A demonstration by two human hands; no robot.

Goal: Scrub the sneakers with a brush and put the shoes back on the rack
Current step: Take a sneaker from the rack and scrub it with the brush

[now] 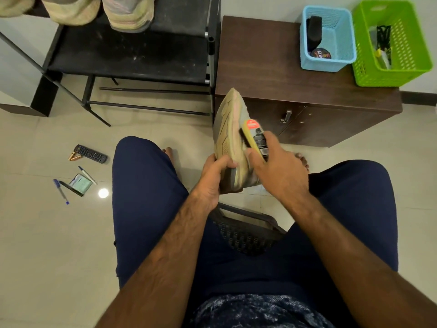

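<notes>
Gripping the sneaker (226, 131) with our left hand (210, 179), we hold the brush (255, 136) on it with our right hand (276, 171); a remote (91, 153) and pens (61, 191) lie by the rack (132, 55).

Glossy beige tile floor (47, 233), bright glare spot (103, 193); dark wooden cabinet (260, 74) against pale wall (260, 5).

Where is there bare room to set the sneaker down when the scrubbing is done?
The black rack shelf shows a bare stretch between the parked shoes and its front edge. The cabinet top is free left of the blue basket; its right end is crowded by that and the green basket.
</notes>
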